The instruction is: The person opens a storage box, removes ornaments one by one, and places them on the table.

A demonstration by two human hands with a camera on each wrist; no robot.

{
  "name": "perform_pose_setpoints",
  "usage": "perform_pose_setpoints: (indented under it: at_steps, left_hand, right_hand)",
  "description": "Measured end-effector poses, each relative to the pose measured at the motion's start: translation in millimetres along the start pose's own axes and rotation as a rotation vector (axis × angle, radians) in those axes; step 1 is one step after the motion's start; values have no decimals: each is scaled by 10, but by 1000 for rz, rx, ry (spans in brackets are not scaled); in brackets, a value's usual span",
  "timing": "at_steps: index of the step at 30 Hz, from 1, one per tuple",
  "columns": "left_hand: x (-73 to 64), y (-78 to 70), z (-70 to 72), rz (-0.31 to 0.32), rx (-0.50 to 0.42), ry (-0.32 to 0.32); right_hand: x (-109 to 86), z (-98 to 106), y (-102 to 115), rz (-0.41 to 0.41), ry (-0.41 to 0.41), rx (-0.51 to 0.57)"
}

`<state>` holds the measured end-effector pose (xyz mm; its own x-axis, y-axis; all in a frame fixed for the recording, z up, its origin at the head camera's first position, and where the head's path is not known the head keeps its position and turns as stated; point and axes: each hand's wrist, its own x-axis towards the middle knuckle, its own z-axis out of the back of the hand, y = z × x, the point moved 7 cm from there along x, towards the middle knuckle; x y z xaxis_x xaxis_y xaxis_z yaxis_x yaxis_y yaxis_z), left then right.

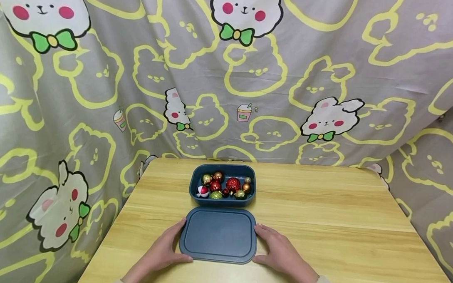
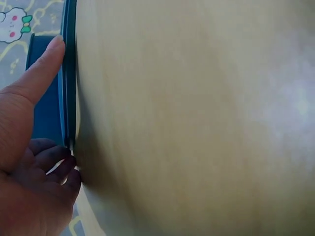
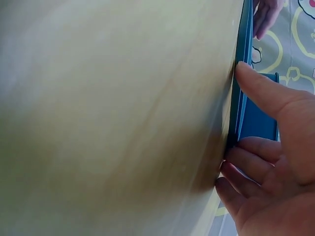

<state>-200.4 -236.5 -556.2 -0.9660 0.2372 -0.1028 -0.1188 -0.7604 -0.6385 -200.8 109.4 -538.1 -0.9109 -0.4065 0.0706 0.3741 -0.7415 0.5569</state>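
A dark blue rectangular lid [image 1: 219, 235] with a raised panel lies near the table's front. My left hand [image 1: 164, 249] grips its left end, thumb along the near edge and fingertips at the left side. At the opposite end my right hand [image 1: 280, 249] holds the lid the same way, its thumb at the near right corner. From the wrist views, the thumbs [image 2: 54, 49] [image 3: 246, 73] press the lid's rim and the other fingertips come down by the tabletop. Just beyond the lid stands a matching open box [image 1: 222, 203] with Christmas baubles [image 1: 233, 184] inside.
The wooden table [image 1: 321, 211] reaches back to a grey curtain [image 1: 213, 78] with yellow outlines and white cartoon animals. The curtain also hangs along the left and right sides. In the box the baubles are red, gold, green and copper, one striped red and white [image 1: 202, 192].
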Motion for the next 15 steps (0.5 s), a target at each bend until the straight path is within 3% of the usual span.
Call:
perform_pose_setpoints:
  at_steps: [8,12,15]
  left_hand:
    - [42,-40,75,25,-30,-5]
    - [137,-62,199,26,-85,-47]
    - [255,-88,319,-21,-149,-102]
  right_hand:
    - [2,49,-28,-14,6,62]
    - [53,162,-26,-39,-17,97]
    - [125,275,-17,-62,-55,113]
